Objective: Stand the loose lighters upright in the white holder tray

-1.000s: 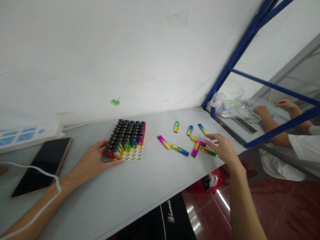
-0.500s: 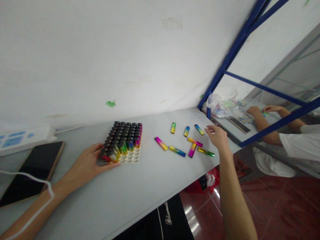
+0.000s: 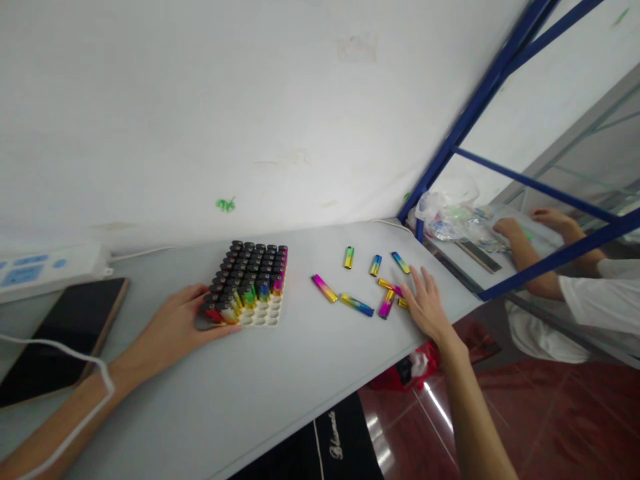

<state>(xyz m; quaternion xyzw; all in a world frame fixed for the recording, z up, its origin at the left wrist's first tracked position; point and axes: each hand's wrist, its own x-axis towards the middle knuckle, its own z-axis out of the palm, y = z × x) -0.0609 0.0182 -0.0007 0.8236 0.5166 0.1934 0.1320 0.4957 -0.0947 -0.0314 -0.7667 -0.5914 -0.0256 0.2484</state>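
My left hand (image 3: pixel 183 320) holds the near left corner of a cream tray (image 3: pixel 273 313) with rows of round holes. Upright lighters (image 3: pixel 250 267) with black ends and shiny coloured bodies fill most of it; bare holes show at the near right corner. My right hand (image 3: pixel 426 305) is open, fingers spread, over the right side of a loose group of lighters. It partly covers a gold-green lighter (image 3: pixel 403 303) and reaches a pink-gold lighter (image 3: pixel 388 287); contact I cannot tell. Around these lie a pink-yellow lighter (image 3: pixel 325 289), a yellow-blue lighter (image 3: pixel 356 305) and several others.
A phone (image 3: pixel 65 333) and a white power strip (image 3: pixel 50 270) lie at the left, with a white cable (image 3: pixel 75 357) crossing my left forearm. A blue metal frame (image 3: pixel 450 143) stands at the right. Beyond it, another person's hands (image 3: pixel 515 230) work beside plastic bags (image 3: pixel 445 213).
My right hand has moved left and down over the loose lighters, its fingers spreading and covering part of the green one. My left hand stays on the tray. The view has shifted slightly.
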